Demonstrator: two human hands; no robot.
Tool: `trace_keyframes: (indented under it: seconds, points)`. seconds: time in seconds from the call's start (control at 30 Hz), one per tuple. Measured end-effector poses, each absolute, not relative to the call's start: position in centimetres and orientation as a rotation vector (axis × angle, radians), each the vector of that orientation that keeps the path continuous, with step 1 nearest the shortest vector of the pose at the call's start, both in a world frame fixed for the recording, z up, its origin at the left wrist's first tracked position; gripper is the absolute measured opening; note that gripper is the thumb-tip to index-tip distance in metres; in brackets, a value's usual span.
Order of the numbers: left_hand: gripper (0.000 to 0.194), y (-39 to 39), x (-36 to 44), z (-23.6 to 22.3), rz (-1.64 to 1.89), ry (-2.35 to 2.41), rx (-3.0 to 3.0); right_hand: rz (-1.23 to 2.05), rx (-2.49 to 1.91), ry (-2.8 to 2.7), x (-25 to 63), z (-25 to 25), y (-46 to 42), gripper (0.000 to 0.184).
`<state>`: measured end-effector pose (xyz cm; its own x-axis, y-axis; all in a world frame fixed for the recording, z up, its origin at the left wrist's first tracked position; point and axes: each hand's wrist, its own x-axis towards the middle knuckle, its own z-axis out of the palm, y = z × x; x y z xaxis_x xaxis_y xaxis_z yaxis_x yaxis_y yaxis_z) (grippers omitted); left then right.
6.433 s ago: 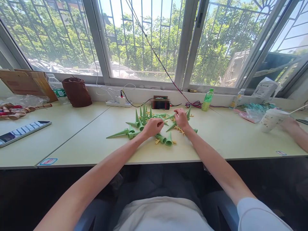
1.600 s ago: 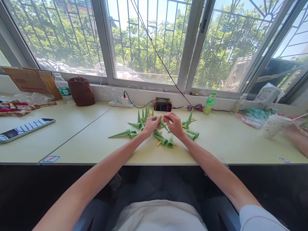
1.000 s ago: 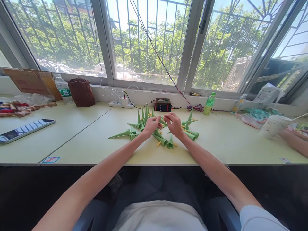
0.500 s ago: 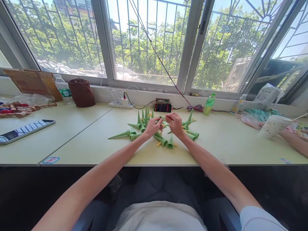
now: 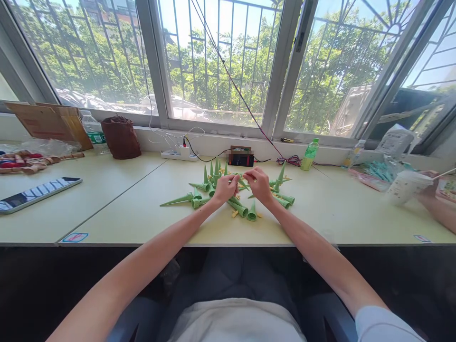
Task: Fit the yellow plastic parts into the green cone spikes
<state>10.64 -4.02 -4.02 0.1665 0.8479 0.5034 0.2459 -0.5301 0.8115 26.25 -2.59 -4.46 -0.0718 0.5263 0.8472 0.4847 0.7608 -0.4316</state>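
Observation:
My left hand (image 5: 226, 188) is closed in a pinch over the pile, and a slim green cone (image 5: 243, 183) shows at its fingertips. Just to the right, my right hand (image 5: 259, 185) also pinches, its fingertips close to the left ones; what it holds is too small to make out. Around both hands lie several green plastic cones, some upright like the one at the right (image 5: 281, 175), others on their sides like the long one (image 5: 178, 199). A hollow cone (image 5: 251, 212) opens towards me. Small yellow pieces (image 5: 234, 213) are scattered among them.
A phone (image 5: 241, 157) and a power strip (image 5: 178, 155) stand by the window wall. Right: a green bottle (image 5: 309, 155), a white cup (image 5: 407, 187) and another person's arm (image 5: 440, 206). Left: a large phone (image 5: 39, 194), a brown pouch (image 5: 121, 137) and wooden pieces (image 5: 30, 162).
My fingertips have shifted slightly, and the slim green cone now shows between my hands. At the far right, the other person's arm has moved.

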Motion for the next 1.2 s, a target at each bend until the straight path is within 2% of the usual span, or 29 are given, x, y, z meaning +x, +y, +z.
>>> trace_keyframes:
  seconds: [0.6, 1.0, 1.2]
  points:
    - [0.055, -3.94, 10.73, -3.85, 1.418, 1.179, 1.989, -0.005, -0.864, -1.679, 26.28, -4.33, -2.96, 0.025]
    - [0.053, -4.3, 10.53, -3.66, 1.473, 1.24, 2.159, 0.036, -0.969, -1.734, 26.26, -4.24, -3.0, 0.044]
    - [0.05, -4.18, 10.38, -3.68, 1.453, 1.274, 2.177, 0.085, -1.003, -1.765, 26.1, -4.23, -3.17, 0.044]
